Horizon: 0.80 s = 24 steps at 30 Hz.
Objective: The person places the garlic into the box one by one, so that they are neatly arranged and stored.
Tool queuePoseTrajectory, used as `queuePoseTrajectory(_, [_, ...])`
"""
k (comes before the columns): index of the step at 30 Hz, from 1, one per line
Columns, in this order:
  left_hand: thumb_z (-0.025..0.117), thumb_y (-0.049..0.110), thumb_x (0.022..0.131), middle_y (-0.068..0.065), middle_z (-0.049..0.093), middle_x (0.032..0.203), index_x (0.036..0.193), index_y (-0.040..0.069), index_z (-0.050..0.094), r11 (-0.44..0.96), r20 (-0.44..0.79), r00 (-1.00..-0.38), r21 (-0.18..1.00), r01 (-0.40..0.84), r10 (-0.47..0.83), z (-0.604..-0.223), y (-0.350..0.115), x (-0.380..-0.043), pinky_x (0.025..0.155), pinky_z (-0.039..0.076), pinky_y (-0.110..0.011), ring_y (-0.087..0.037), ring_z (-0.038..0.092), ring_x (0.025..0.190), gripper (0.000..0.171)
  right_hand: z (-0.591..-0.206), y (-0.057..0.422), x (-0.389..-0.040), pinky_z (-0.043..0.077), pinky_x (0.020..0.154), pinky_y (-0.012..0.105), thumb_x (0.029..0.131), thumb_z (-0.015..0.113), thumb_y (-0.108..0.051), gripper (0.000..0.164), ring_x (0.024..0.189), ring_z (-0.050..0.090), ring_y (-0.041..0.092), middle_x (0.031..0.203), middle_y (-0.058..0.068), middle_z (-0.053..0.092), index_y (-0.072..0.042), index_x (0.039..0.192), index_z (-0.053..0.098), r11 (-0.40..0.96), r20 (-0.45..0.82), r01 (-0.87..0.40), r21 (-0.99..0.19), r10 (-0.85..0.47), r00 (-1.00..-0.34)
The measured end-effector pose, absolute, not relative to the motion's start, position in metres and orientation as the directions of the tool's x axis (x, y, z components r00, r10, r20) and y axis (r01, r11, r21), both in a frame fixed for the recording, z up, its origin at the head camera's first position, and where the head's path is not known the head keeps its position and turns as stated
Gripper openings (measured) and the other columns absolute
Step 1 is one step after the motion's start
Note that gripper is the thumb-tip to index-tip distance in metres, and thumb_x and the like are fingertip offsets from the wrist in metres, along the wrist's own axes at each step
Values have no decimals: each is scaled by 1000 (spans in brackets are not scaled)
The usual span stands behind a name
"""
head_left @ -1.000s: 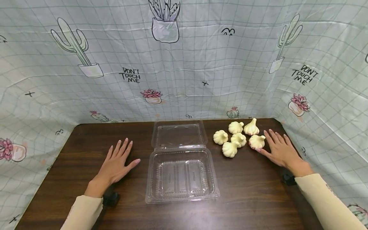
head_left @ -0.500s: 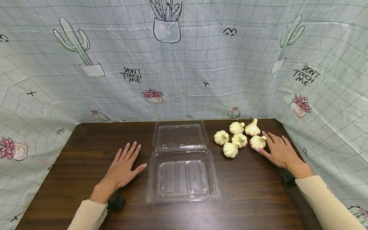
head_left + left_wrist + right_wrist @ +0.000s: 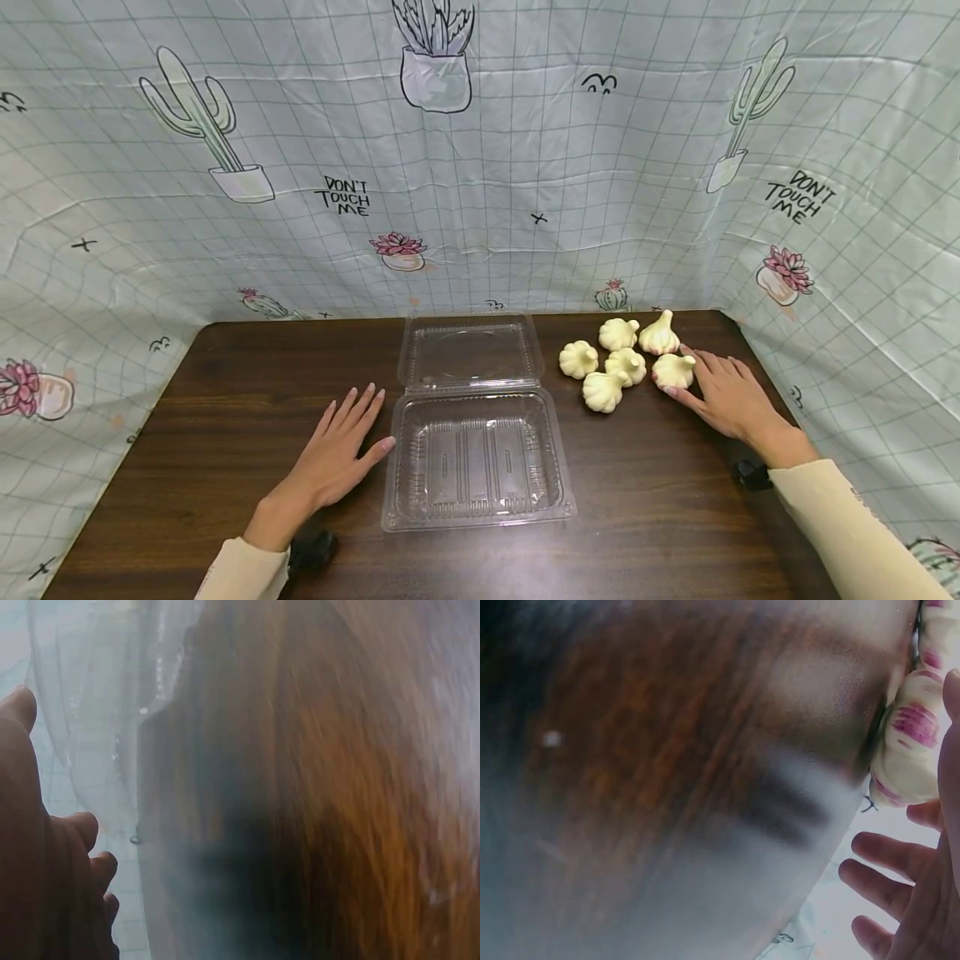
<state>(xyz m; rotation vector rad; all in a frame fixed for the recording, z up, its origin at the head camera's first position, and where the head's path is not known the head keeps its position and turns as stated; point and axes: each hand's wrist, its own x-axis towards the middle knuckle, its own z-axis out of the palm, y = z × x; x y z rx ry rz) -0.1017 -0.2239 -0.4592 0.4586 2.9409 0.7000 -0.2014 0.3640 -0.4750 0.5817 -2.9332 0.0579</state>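
A clear plastic clamshell container (image 3: 480, 458) lies open at the middle of the table, its lid (image 3: 471, 354) folded back toward the wall. My left hand (image 3: 333, 462) is just left of it, fingers spread and straight, thumb tip right at the container's left rim. At the right, my right hand (image 3: 731, 400) reaches around the nearest garlic bulb (image 3: 672, 372), thumb at its front and index finger behind it. The right wrist view shows that bulb (image 3: 909, 742), with purple streaks, between thumb and extended fingers. The left wrist view shows the left fingers (image 3: 82, 825) beside the clear plastic.
Several more garlic bulbs (image 3: 602, 390) sit in a cluster between the container and my right hand. The dark wooden table (image 3: 225, 417) ends at a printed grid curtain (image 3: 480, 183) at the back and along both sides.
My left hand has slid right and toward me, closer to the container. My right hand has shifted slightly, its fingers drawing in around the nearest garlic bulb. The container and bulbs stay put.
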Motion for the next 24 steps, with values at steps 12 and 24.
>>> queuePoseTrajectory(12, [49,41,112,-19,20,173,168,5,24,749,-23,-953,625,221,301,-461,-211,-94,126,5,-68,-45,14,160,71,-476,362,-202,45,100,67,100,72,-39,69,116,61,52,132,31,61,9,145,52,921,200,-390,-4,-382,-902])
queuePoseTrajectory(24, [57,33,110,-25,33,168,164,2,34,660,-39,-971,740,130,234,-460,-200,-91,118,25,-76,-51,27,154,67,-474,360,-203,46,95,68,96,79,-33,67,112,62,52,125,31,65,8,142,54,907,243,-419,-51,-396,-886])
